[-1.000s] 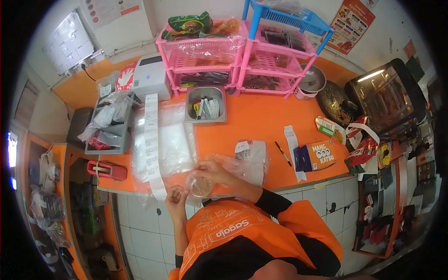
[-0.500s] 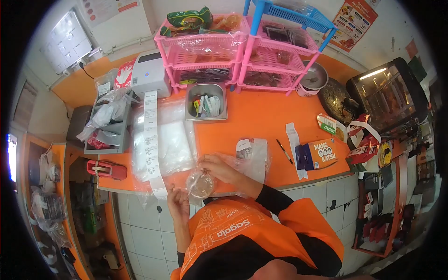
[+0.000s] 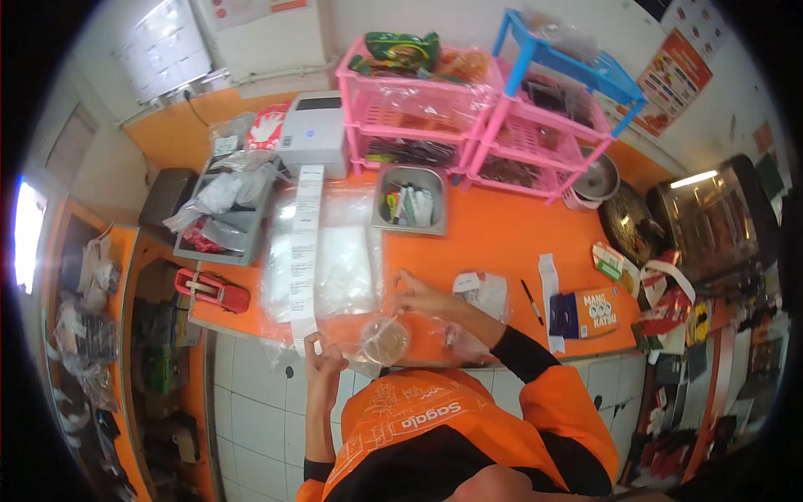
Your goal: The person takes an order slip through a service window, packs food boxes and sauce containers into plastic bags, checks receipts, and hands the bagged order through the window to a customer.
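Observation:
A round clear lidded tub (image 3: 385, 340) sits at the front edge of the orange counter, inside or under a thin clear plastic bag (image 3: 358, 361). My left hand (image 3: 324, 358) is left of the tub, fingers curled and pinching the bag's film. Behind and right of the tub, my right hand (image 3: 420, 294) has its fingertips bent together on the film; the exact grip is hard to see. A long printed receipt strip (image 3: 306, 243) runs from the white printer (image 3: 313, 138) down to just above my left fingers. Flat clear bags (image 3: 347, 280) lie under it.
A steel tray (image 3: 410, 199) of pens and small tubes stands behind my hands. Pink racks (image 3: 418, 109) line the wall. Left are a red tape dispenser (image 3: 212, 290) and grey bin (image 3: 238, 226); right, a wrapped packet (image 3: 483, 293), pen (image 3: 532, 302) and orange box (image 3: 590, 312).
My right hand has moved up and away from the tub, and my hands are farther apart. The view has shifted, so the counter sits further right and slightly lower.

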Tool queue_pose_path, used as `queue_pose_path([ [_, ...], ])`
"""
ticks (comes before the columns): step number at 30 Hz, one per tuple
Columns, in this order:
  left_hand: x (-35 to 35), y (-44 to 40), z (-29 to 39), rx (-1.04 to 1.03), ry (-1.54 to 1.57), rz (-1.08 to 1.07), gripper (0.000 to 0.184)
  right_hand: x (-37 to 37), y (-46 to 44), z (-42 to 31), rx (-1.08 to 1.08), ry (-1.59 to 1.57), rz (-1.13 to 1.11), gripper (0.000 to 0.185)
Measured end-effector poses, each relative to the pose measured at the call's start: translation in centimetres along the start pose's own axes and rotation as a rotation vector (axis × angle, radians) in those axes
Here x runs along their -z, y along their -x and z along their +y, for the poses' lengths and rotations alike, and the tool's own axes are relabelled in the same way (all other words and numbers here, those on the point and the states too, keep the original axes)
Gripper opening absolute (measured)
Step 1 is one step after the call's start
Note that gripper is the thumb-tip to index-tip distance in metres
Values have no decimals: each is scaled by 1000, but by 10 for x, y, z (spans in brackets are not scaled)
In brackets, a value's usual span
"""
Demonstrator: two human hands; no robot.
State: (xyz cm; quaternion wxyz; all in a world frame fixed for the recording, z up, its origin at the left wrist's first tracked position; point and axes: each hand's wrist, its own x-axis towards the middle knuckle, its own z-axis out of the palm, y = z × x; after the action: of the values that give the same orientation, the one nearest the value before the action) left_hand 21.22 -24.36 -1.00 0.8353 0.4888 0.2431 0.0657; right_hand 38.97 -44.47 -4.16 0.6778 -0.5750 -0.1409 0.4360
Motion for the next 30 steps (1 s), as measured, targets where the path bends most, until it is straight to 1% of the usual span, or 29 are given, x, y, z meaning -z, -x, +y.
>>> queue_pose_path([
  [1,-10,4,5,-19,12,20,36,-11,3,-18,316,402,-156,22],
  [2,-23,9,9,-202,-209,-120,37,-34,12,-54,640,794,-312,21],
  [3,-33,12,11,-379,-436,-260,37,-58,34,-89,519,1043,-460,21],
  [4,-41,13,10,-391,-433,-243,37,-72,42,-106,457,1170,-533,22],
  [5,-47,13,9,-478,-617,-313,36,-85,49,-123,400,1296,-614,24],
  [6,-51,13,10,-560,-804,-384,35,-89,49,-115,403,1321,-615,26],
  [7,-53,12,13,-568,-806,-373,35,-90,46,-112,406,1346,-613,28],
  [8,-54,13,15,-452,-848,-312,33,-83,36,-134,287,1128,-753,32],
  [9,-53,13,16,-333,-884,-250,31,-69,24,-150,101,1017,-695,30],
  [10,-51,11,16,-336,-881,-240,31,-39,4,-149,118,984,-588,28],
  [11,-48,10,16,-297,-897,-263,31,-9,-15,-147,137,946,-483,26],
  [12,-45,8,14,-258,-913,-286,32,37,-49,-126,357,978,-327,23],
  [13,-42,7,9,-259,-907,-276,32,55,-67,-132,292,1069,24,18],
  [15,-35,-1,-2,-124,-749,-430,35,120,-113,-107,186,1429,295,20],
  [16,-38,-2,3,-126,-746,-421,35,128,-124,-101,191,1432,286,20],
  [18,-44,-1,17,-71,-415,-559,39,135,-138,-87,-119,1598,367,21],
  [19,-45,-3,20,-71,-416,-554,39,138,-146,-74,-116,1597,362,21],
  [21,-44,-5,22,59,-351,-532,38,141,-157,-48,46,1572,587,13],
  [22,-43,-7,22,60,-351,-527,38,142,-157,-58,-68,1387,514,13],
  [23,-42,-10,19,178,-145,-533,43,145,-160,-59,-68,1386,509,13],
  [24,-40,-12,16,294,65,-534,49,148,-161,-58,-40,1302,479,21],
  [25,-36,-15,9,296,66,-531,49,152,-160,-58,-13,1219,451,28],
  [26,-31,-18,-2,266,91,-528,53,157,-158,-60,-14,1217,450,28],
  [27,-25,-22,-13,236,114,-527,56,157,-152,-68,143,1133,403,26],
  [28,-20,-25,-23,236,112,-527,56,153,-145,-78,297,1045,353,24],
  [29,-16,-28,-34,199,153,-487,58,143,-134,-91,299,1044,353,24],
  [30,-13,-30,-41,162,194,-446,60,128,-119,-109,299,792,322,20],
])
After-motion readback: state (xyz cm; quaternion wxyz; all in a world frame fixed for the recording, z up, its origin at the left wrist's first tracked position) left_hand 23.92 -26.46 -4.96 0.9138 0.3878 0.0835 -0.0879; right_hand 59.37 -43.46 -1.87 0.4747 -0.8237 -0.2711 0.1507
